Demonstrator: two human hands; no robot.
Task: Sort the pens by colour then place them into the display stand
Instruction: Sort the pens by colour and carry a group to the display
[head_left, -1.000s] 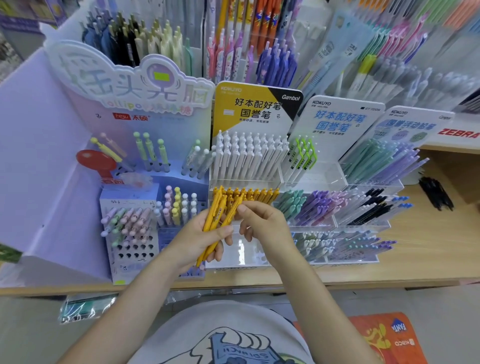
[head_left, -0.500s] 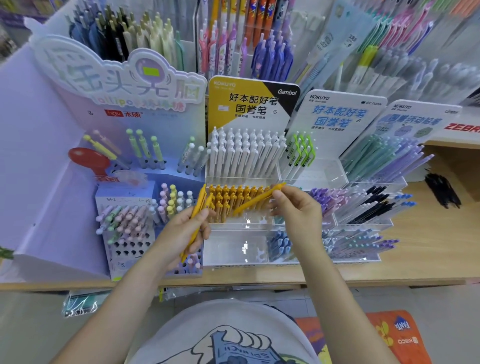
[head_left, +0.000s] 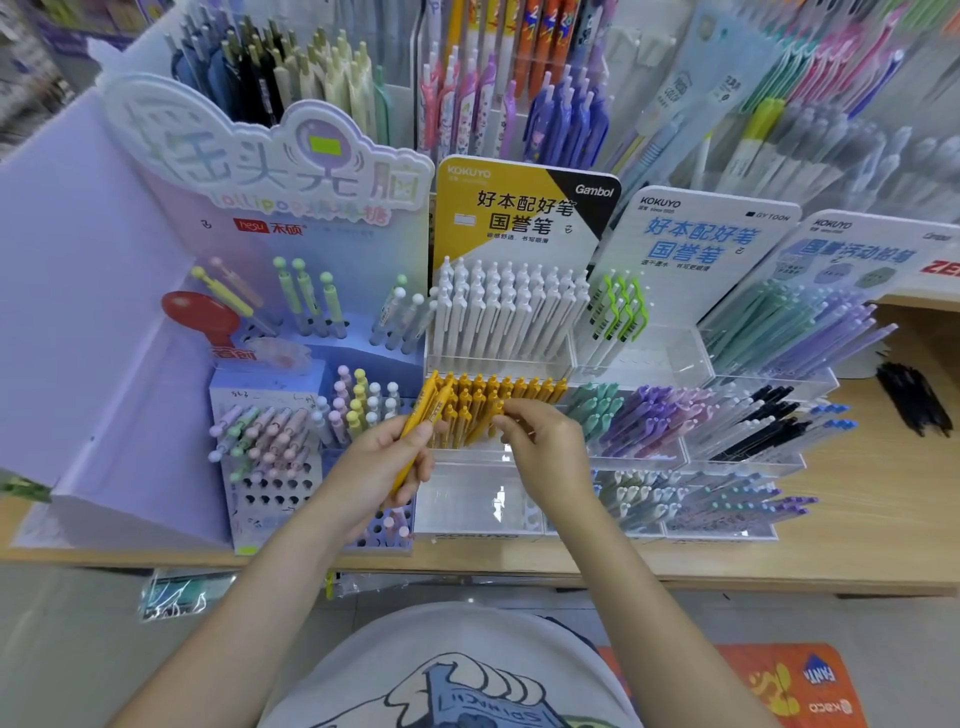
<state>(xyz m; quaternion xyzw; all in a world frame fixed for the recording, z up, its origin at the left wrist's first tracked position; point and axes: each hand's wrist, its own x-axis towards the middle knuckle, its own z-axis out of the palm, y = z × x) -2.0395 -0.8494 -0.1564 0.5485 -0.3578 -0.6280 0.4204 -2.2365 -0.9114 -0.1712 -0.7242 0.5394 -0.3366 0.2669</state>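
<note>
Head view: left hand (head_left: 384, 462) grips spare yellow pens (head_left: 423, 415); right hand (head_left: 545, 447), at 3 o'clock, pinches one (head_left: 480, 428) into the yellow row (head_left: 498, 395). Crowded slots could jam it, toppling neighbours.

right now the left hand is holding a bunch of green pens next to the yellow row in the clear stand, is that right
Not quite: the pens that the left hand grips are yellow, not green, as the head view shows. The rest stands: they are held next to the yellow row in the clear stand.
</note>
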